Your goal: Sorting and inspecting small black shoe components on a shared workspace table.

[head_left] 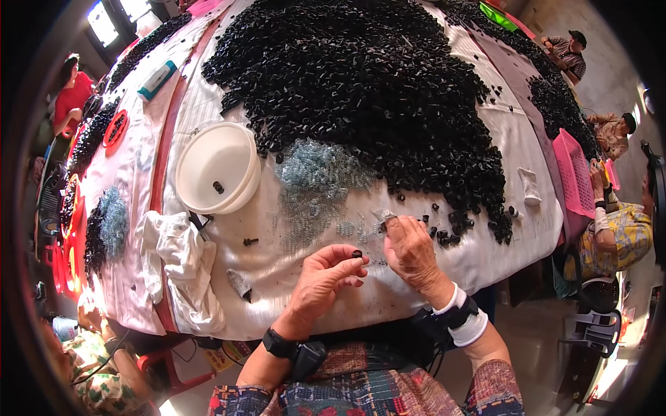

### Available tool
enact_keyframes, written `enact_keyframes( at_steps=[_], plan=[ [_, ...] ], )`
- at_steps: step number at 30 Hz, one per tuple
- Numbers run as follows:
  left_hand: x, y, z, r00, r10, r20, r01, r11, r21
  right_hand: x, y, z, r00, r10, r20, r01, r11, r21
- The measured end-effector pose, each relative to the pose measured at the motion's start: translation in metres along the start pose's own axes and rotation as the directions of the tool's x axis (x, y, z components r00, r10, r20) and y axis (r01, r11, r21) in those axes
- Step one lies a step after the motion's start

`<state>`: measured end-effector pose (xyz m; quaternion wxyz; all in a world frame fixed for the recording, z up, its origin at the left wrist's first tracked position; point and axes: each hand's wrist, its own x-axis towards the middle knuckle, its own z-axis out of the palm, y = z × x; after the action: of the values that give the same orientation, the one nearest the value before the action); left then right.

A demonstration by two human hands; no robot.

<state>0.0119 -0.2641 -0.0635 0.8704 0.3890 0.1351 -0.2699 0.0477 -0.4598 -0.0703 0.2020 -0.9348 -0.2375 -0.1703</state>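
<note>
My left hand (327, 276) is closed in a pinch on a small black plastic piece (357, 254), held just above the white cloth near the table's front edge. To its right, my right hand (413, 253) has thumb and fingers pressed together. Something small and pale shows at its fingertips, too small to make out. Beyond both hands lies a pile of small, shiny, bluish-grey pieces (312, 173) that look like springs. Behind it spreads a large heap of small black plastic pieces (347, 83). A white bowl (182, 170) stands left of the springs, with a black piece inside.
A crumpled white cloth (182, 260) lies left of my hands. Farther left are a red basket (115, 130) and a teal-and-white box (157, 80). A pink basket (573, 170) stands at the right edge. Other people sit around the table, one at the lower left (104, 367).
</note>
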Motion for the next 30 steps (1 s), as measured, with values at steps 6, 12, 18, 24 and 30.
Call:
enact_keyframes(
  at_steps=[6,12,18,24,30],
  plan=[
    [0.002,0.0,0.005,0.999,0.014,0.031,-0.015,1.0,0.024,0.0,0.004,-0.001,1.0,-0.019,0.015,0.019,1.0,0.0],
    [0.014,-0.004,0.012,0.988,0.155,-0.018,-0.152,0.983,0.104,0.001,-0.008,-0.021,0.986,0.132,0.098,-0.159,0.917,0.365],
    [0.024,-0.012,0.013,0.965,0.261,0.004,-0.258,0.951,0.172,0.008,-0.02,-0.027,0.98,0.145,0.135,-0.196,0.798,0.569],
    [0.024,-0.013,0.02,0.957,0.283,-0.059,-0.265,0.941,0.21,0.006,-0.019,-0.023,0.985,0.151,0.084,-0.173,0.859,0.482],
    [0.023,-0.012,0.021,0.943,0.33,-0.037,-0.316,0.926,0.207,0.012,-0.023,-0.031,0.933,0.28,0.227,-0.361,0.727,0.585]
  ],
)
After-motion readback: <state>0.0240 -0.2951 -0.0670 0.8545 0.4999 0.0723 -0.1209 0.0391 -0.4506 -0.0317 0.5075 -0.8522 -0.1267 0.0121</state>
